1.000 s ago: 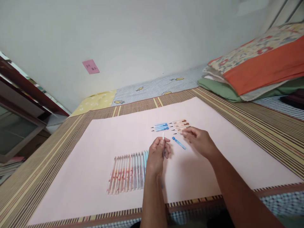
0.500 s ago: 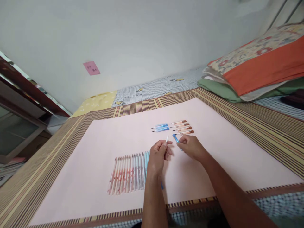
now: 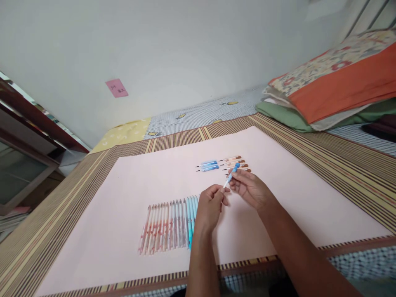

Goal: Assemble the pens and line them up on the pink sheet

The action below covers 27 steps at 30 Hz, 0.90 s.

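Observation:
Between my hands is a slim blue-and-white pen (image 3: 230, 177), slanting up to the right. My left hand (image 3: 210, 206) pinches its white lower end between thumb and forefinger. Closed around the blue upper part, my right hand (image 3: 251, 189) leaves the rounded blue top showing above the fingers. Beyond the hands lie two blue pens (image 3: 208, 166) with dark tips. Beside them are several brown-and-cream pens (image 3: 231, 159), the nearest partly covered by my right hand. A row of pink, grey and turquoise pens (image 3: 162, 227) lies at the left, its right end hidden behind my left arm.
A large pale pink sheet (image 3: 105, 231) lies under everything on a striped mat (image 3: 62, 206). Folded bedding (image 3: 337, 93) is piled at the back right. A pink note (image 3: 116, 88) is stuck on the wall behind.
The white piece in my left hand and the blue piece in my right hand were apart; now they are in line and meet. My right hand has turned the blue piece's rounded end up and to the right.

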### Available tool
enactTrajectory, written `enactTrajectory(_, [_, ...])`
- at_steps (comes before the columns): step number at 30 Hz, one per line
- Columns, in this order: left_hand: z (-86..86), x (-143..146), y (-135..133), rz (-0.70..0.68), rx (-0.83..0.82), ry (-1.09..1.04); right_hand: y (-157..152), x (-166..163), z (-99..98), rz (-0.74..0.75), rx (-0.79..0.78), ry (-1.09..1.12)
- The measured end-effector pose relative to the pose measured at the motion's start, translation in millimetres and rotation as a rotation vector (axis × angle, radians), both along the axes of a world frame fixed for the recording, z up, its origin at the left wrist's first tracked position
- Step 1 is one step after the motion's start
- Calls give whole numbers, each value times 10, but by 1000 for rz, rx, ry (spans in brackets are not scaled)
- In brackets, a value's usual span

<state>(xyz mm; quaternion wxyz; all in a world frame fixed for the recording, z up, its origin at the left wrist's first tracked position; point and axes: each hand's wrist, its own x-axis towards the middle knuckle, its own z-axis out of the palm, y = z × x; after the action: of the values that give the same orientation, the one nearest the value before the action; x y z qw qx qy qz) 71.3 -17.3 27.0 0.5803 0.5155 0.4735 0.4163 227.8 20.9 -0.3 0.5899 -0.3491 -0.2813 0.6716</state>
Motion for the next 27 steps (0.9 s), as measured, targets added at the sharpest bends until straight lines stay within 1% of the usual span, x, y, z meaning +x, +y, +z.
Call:
enactTrajectory(4, [11,10,-5,-6,1,14,-14,-1,36,-35,67,-44])
enactTrajectory(10, [9,13,-8,1,0,22,-16,16,65,-77,74,-47])
enactTrajectory(15, [6,15,-8,10,-6,11,-58,-10,99,-28,164,-222])
enactTrajectory(19, [-36,16,8,18,48,-51,-92,-25,155,25,252,-402])
enactTrajectory(21, [-51,17,11,17,63,-94,-106,-16,189,44,284,-439])
enactTrajectory(27, [-27,17,-20,-30,3,-204,-146,19,295,112,381,-532])
